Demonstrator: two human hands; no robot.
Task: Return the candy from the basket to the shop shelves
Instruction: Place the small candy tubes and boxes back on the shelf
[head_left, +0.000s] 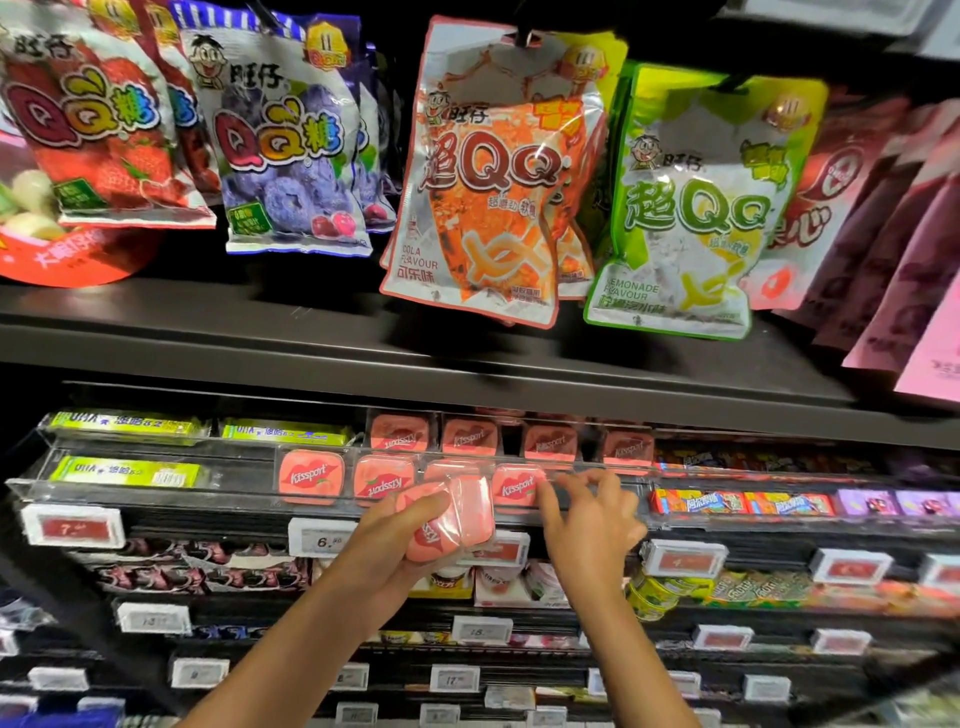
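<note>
Left hand (400, 540): grip closed around two pink candy tins (447, 517), held just in front of the clear tray's near edge.
Right hand (587, 514): grip spread open, fingertips (543, 491) touching a shelved Kissport tin (514, 486).
Clear tray (156, 491): holds rows of matching pink tins, green UHA packs (130, 472) at left.
Upper shelf (260, 332): QQ gummy bags (483, 197) hang above.

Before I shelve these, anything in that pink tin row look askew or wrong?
Yes. In the clear tray's front row, the second pink Kissport tin sits upside down, its logo inverted, as does one behind. The left hand holds more tins; the right hand touches the rightmost tin.
</note>
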